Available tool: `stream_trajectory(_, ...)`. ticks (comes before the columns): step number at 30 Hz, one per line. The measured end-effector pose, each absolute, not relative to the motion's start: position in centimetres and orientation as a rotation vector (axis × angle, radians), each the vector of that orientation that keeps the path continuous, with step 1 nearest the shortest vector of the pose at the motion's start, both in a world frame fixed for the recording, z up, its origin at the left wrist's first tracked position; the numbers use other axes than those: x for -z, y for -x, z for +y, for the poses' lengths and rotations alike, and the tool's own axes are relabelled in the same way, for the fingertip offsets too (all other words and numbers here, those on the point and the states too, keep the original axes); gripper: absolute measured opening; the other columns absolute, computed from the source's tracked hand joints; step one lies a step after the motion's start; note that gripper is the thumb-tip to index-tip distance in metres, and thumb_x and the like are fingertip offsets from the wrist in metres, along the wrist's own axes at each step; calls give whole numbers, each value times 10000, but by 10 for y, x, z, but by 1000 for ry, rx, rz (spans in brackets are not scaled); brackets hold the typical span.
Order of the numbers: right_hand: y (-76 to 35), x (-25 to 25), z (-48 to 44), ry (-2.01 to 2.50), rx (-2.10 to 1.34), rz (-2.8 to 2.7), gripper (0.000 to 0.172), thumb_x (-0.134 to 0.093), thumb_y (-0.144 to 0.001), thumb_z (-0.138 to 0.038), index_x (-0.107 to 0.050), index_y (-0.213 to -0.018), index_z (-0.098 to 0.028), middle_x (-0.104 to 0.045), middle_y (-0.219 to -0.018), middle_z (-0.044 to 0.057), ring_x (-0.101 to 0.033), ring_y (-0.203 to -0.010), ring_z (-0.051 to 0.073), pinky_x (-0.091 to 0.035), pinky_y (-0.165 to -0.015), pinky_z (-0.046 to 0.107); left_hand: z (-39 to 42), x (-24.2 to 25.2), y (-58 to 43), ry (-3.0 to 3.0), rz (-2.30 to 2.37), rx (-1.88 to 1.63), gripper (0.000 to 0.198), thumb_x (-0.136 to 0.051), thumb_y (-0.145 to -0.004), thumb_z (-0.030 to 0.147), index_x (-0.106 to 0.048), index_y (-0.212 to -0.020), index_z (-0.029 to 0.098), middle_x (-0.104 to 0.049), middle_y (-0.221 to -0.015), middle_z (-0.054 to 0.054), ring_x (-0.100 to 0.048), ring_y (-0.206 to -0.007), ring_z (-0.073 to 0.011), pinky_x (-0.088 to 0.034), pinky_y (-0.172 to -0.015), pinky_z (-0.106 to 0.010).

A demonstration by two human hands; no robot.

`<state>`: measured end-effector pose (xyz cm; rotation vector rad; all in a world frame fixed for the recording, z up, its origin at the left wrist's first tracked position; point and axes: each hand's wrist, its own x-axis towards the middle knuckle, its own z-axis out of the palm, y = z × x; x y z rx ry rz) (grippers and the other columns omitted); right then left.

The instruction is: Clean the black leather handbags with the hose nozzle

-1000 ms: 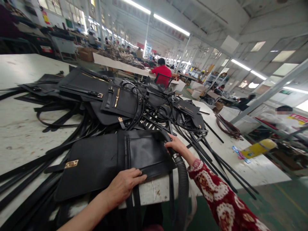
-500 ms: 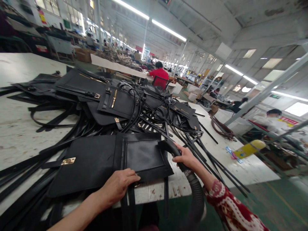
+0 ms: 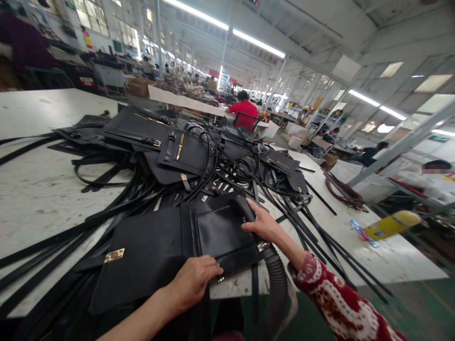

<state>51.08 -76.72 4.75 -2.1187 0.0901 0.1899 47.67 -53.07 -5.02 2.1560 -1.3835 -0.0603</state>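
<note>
A black leather bag piece point(image 3: 149, 255) lies flat at the table's near edge, with a gold clasp point(image 3: 114, 255) at its left end and a framed glossy panel point(image 3: 216, 231) on the right. My left hand point(image 3: 194, 284) is closed on the bag's near edge, just below the panel. Wrapped in my right hand point(image 3: 265, 221) is a black hose nozzle point(image 3: 245, 210), its tip over the panel's far right part. From the nozzle a grey ribbed hose point(image 3: 274, 274) hangs down past the table edge.
Behind the bag, a pile of black bags point(image 3: 185, 154) with long straps spreads across the white table point(image 3: 31, 189). On the right are a coiled brown strap bundle point(image 3: 343, 192) and a yellow cylinder-shaped object point(image 3: 394, 225). A person in red point(image 3: 244, 111) sits farther back.
The nozzle in my right hand has moved left, farther over the panel. My left hand stays on the bag's near edge. The whole view has shifted slightly.
</note>
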Motion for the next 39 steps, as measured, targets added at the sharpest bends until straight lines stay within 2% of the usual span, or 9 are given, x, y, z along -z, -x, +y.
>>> stream_trajectory(4, -496, -59, -742, 2071, -338, -36, 824, -643, -572, -112, -349, -1323, -279, -551, -647, -71, -487, -472, 99, -414, -453, 197, -530, 48, -472, -2138, -1424, 29, 341, -377, -778, 51, -589, -996, 203, -624, -838, -55, -564, -775, -149, -459, -671, -258)
stream_trajectory(8, -509, -46, -716, 1995, -547, -129, 813, -647, -534, -82, -410, -1287, -276, -533, -597, -81, -477, -418, 96, -407, -398, 192, -531, 49, -468, -2153, -1439, 22, 304, -402, -778, 73, -590, -979, 202, -614, -796, -45, -559, -762, -151, -455, -662, -254)
stream_trajectory(12, -542, -24, -694, 2021, -499, -84, 794, -622, -552, -88, -399, -1294, -261, -536, -586, -74, -501, -426, 113, -429, -428, 217, -533, 49, -466, -2183, -1444, 15, 281, -413, -784, 87, -589, -971, 201, -602, -782, -38, -553, -757, -148, -450, -657, -248)
stream_trajectory(17, -558, -19, -683, 2055, -301, -28, 831, -655, -552, -121, -361, -1316, -268, -564, -766, -52, -523, -582, 113, -454, -575, 220, -528, 42, -459, -2230, -1406, 10, 275, -422, -789, 98, -592, -976, 205, -612, -826, -40, -552, -759, -143, -456, -665, -251)
stream_trajectory(19, -549, -25, -688, 2031, -298, -31, 831, -637, -580, -131, -319, -1337, -258, -560, -758, -50, -513, -561, 107, -454, -562, 220, -521, 35, -454, -2235, -1367, -19, 248, -435, -801, 135, -598, -971, 211, -623, -883, -43, -557, -801, -144, -458, -715, -268)
stream_trajectory(25, -518, -40, -704, 1919, -516, -118, 844, -652, -556, -98, -346, -1325, -262, -567, -676, -61, -509, -465, 102, -450, -451, 218, -496, 33, -455, -2659, -849, -406, 348, -498, -783, 320, -582, -1091, 182, -548, -1201, -136, -428, -1165, -310, -273, -964, -554)
stream_trajectory(31, -561, -35, -676, 1956, -597, -161, 757, -640, -554, -69, -448, -1256, -275, -576, -640, -75, -518, -449, 97, -456, -470, 215, -491, 54, -463, -2728, -960, -431, 426, -506, -759, 303, -546, -1151, 142, -480, -1285, -165, -402, -1212, -294, -305, -996, -463)
stream_trajectory(36, -608, -37, -642, 2024, -571, -203, 560, -677, -506, -83, -610, -1039, -241, -576, -596, -68, -532, -473, 124, -448, -474, 217, -489, 49, -461, -2710, -962, -446, 422, -532, -748, 278, -542, -1151, 155, -488, -1278, -155, -420, -1196, -289, -337, -980, -456)
stream_trajectory(39, -611, -43, -639, 2028, -478, -190, 571, -678, -522, -109, -583, -1071, -238, -573, -642, -66, -525, -506, 113, -445, -491, 204, -480, 47, -458, -2715, -877, -487, 422, -525, -762, 291, -524, -1167, 174, -487, -1276, -138, -415, -1198, -282, -312, -994, -481)
